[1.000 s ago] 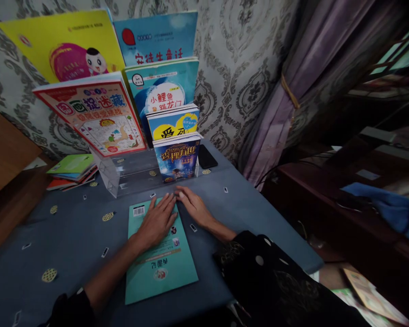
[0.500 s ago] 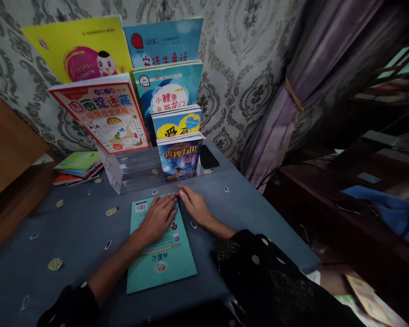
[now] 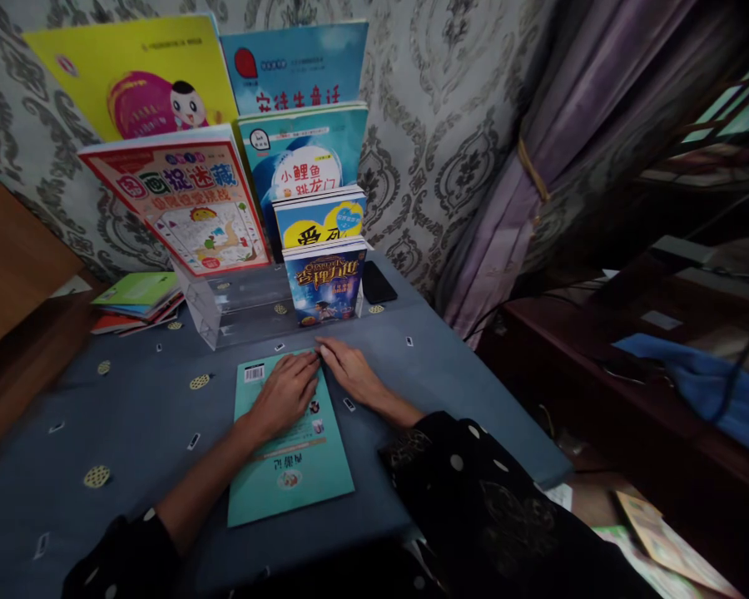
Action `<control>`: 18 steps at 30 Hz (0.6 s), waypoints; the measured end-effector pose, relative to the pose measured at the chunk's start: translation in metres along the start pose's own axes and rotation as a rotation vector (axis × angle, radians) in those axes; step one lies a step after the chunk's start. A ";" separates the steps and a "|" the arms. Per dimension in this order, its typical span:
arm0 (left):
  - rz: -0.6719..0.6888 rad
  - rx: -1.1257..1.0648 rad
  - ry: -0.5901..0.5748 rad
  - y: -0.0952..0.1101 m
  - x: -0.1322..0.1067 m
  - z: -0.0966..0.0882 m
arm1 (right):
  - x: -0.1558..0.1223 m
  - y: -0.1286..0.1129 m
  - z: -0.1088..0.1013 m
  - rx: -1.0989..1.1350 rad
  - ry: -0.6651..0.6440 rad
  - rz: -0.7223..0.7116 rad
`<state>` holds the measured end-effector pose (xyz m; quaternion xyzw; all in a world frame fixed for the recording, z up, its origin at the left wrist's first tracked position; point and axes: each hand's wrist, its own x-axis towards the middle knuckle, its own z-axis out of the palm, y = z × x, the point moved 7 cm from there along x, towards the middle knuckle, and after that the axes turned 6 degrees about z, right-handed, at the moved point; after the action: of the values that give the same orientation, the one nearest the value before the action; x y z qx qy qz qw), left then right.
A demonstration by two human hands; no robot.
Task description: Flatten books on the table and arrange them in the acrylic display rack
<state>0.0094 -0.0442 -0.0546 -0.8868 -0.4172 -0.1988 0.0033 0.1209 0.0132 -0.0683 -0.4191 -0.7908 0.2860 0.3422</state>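
A teal book lies flat on the table, back cover up, its barcode at the far left corner and its print upside down to me. Palm down across its upper part rests my left hand, fingers lying flat and slightly bent, covering some of the cover. My right hand lies beside the book's far right corner, fingers stretched out, partly on the tablecloth. Its fingertips come close to those of the left hand; whether they touch, I cannot tell. Neither hand grasps anything.
Behind the hands, a clear acrylic rack holds several upright books, a dark blue one in front. A black phone lies right of it. Left is a stack of thin books. The blue tablecloth ends at the right near a purple curtain.
The whole view has shifted slightly, so things sit a little further left and higher. Both hands keep about the same places by the teal book, with the left fingers slightly more drawn in.
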 end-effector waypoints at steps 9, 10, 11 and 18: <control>0.023 -0.032 -0.086 0.008 -0.008 0.002 | -0.002 -0.004 0.003 -0.048 -0.032 -0.016; 0.031 -0.039 -0.099 0.011 -0.010 0.002 | -0.002 -0.004 0.003 -0.048 -0.034 -0.014; 0.038 -0.047 -0.107 0.013 -0.011 0.001 | -0.002 -0.004 0.003 -0.049 -0.034 -0.011; 0.114 -0.078 -0.095 0.026 -0.024 -0.001 | -0.002 -0.003 0.005 -0.080 -0.045 -0.002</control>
<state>0.0151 -0.0791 -0.0581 -0.9170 -0.3577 -0.1723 -0.0398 0.1166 0.0092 -0.0693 -0.4251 -0.8096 0.2629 0.3078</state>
